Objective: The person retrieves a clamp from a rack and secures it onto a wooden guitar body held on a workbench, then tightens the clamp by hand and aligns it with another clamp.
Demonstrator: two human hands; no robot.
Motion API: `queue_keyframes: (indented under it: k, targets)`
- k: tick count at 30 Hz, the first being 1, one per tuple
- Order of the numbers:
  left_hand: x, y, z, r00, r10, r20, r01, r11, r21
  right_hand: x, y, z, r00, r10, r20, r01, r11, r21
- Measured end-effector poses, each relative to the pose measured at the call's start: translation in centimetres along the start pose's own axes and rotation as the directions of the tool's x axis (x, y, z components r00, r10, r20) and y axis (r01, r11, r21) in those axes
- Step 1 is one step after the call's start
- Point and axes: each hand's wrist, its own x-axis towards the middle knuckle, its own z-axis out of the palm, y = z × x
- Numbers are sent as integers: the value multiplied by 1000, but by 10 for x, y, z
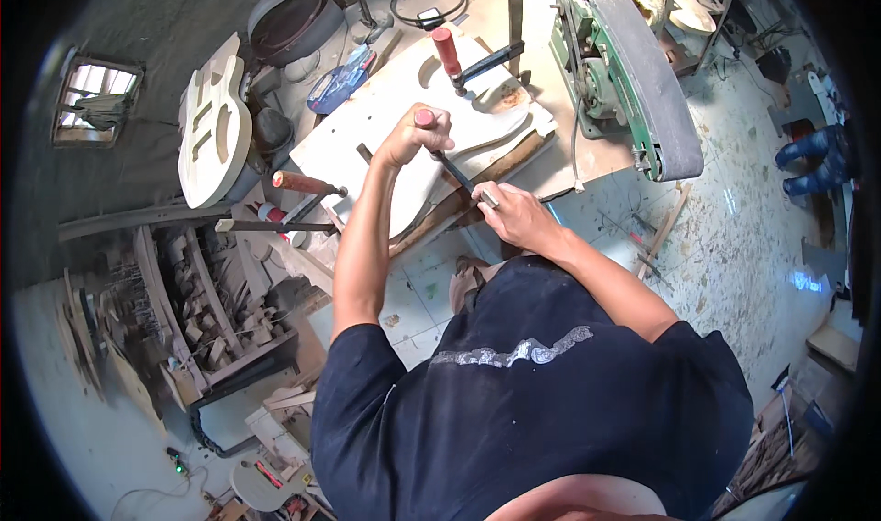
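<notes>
A cluttered woodworking shop fills the frame, with a speckled tiled floor at right and a pale workbench (569,168) across the upper centre. On it lies a pale guitar-shaped wooden body (431,145), pinned by a red-handled bar clamp (459,60) above it. The left hand (415,136) is closed tight round the red handle of a long rasp (456,173), while the right hand (509,216) pinches the tool's far tip between curled fingers, the blade lying across the body's lower edge. This looks like shaping that edge; the next stroke would seem to call for even pressure from both hands along the curve. A green belt sander (624,76) stands at upper right, a second unfinished guitar body (214,127) leans at upper left, and more clamps (303,200) crowd the bench's left edge, close to the left elbow.
</notes>
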Motion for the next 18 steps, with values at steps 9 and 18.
queue_keyframes:
  k: [9,18]
  targets:
    - [4,-20,77,412,312,-856,34,934,356,0,1,0,999,-27,-26,27,1000,1]
    - [-3,-14,22,946,25,-324,-10,999,49,0,1,-1,1000,-2,-31,2,1000,-4]
